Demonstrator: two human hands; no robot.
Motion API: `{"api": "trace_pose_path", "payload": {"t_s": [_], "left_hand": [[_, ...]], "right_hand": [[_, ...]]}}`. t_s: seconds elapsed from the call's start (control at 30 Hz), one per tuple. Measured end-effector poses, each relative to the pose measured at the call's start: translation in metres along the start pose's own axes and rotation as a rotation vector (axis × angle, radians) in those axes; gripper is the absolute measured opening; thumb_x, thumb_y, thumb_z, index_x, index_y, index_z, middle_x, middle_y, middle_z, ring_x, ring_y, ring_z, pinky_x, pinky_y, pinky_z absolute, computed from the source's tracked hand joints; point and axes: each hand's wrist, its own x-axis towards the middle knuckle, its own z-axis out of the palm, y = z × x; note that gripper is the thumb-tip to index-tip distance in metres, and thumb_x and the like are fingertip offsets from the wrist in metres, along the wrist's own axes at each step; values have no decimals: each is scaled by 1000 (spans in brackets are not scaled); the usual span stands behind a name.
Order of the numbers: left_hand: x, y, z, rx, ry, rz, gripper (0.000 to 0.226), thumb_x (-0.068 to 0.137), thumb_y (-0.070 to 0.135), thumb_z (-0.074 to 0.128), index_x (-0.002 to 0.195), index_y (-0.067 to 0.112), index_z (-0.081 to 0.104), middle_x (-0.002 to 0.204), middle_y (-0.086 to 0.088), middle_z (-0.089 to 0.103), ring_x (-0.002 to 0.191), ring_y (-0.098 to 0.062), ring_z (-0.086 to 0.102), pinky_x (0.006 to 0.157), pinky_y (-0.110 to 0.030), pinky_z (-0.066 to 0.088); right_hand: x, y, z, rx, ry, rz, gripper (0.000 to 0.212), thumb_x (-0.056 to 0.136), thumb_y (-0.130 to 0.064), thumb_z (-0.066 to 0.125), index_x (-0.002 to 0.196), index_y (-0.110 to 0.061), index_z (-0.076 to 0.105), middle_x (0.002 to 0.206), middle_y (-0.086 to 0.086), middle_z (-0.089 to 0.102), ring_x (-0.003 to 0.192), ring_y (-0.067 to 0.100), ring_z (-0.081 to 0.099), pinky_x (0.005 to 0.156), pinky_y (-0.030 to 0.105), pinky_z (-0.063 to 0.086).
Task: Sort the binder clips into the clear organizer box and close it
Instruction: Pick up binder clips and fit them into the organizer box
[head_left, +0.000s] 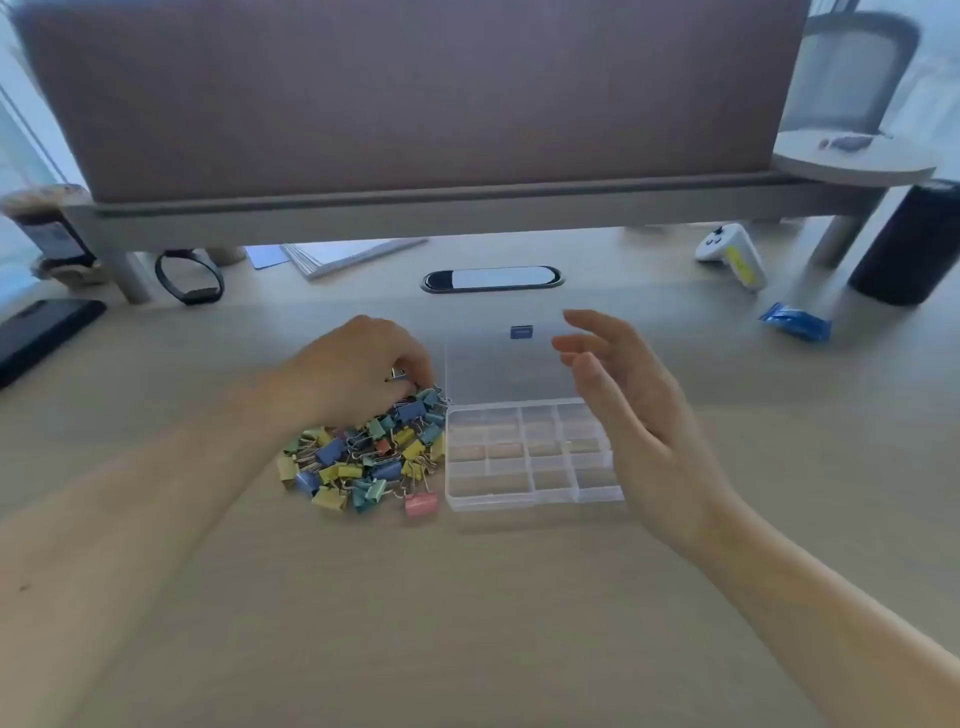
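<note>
Dozens of coloured binder clips (363, 457) lie heaped on the desk (467, 597), touching the left wall of the clear organizer box (535, 501). Its lid (498, 364) lies open behind it, so every compartment, all seemingly empty, is within reach. The left hand (358, 374) curls its fingers into the heap's far edge, apparently pinching one clip. The right hand (623, 415) hovers spread and empty at the box's right side, likely ready to steady it.

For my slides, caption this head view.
Left hand pinches a clip from the pile beside the open organizer box; right hand hovers open.
</note>
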Motion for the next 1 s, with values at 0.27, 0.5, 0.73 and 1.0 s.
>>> {"api": "trace_pose_path", "payload": {"t_s": [0.27,0.5,0.73,1.0], "left_hand": [[15,11,-14,119,-195,7,23,90,18,70,105,34,72,104,16,67,98,-8,64,88,-32,56],[25,6,-13,212,-253,53,17,91,19,69,97,34,63,98,14,61,93,-9,60,83,-30,53],[20,12,-33,-246,-96,7,13,92,36,73,103,34,66,108,18,70,99,3,65,90,-19,52],[20,83,2,-566,-39,84,16,83,30,84,91,28,70,82,12,73,75,-1,68,75,-18,54]], "right_hand": [[12,-4,-2,10,-20,28,54,90,-63,48,138,-40,54,129,-19,65,129,3,57,97,13,45],[20,9,-1,10,-48,63,50,91,-61,48,136,-41,56,130,-19,65,129,5,57,98,19,47],[35,13,-2,-1,-66,74,33,98,-47,52,129,-40,61,128,-19,67,125,1,60,97,13,46],[40,18,-20,-185,-51,171,28,97,-51,55,120,-39,67,120,-30,68,118,-8,60,95,23,48]]}}
